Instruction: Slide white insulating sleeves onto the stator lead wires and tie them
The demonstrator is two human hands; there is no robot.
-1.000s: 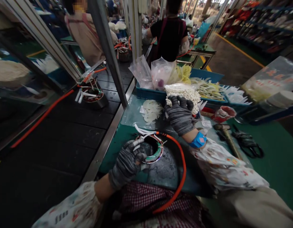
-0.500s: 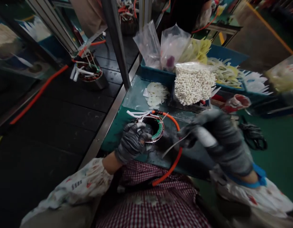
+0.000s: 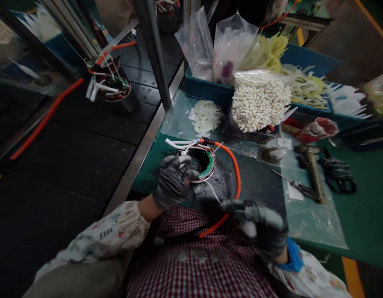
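Left hand (image 3: 175, 180) grips the wound stator ring (image 3: 204, 164) at its near-left rim on the bench (image 3: 359, 215). Right hand (image 3: 259, 225), closed around a thin white strip (image 3: 214, 192), sits right of and nearer than the ring; strip slants up-left toward it.

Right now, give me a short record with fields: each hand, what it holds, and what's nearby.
left hand: grips the rim of the wound stator ring
right hand: pinches a thin white strip that reaches toward the ring
orange cable: curves from the ring to the lap
nearby: bag of white beads, hammer
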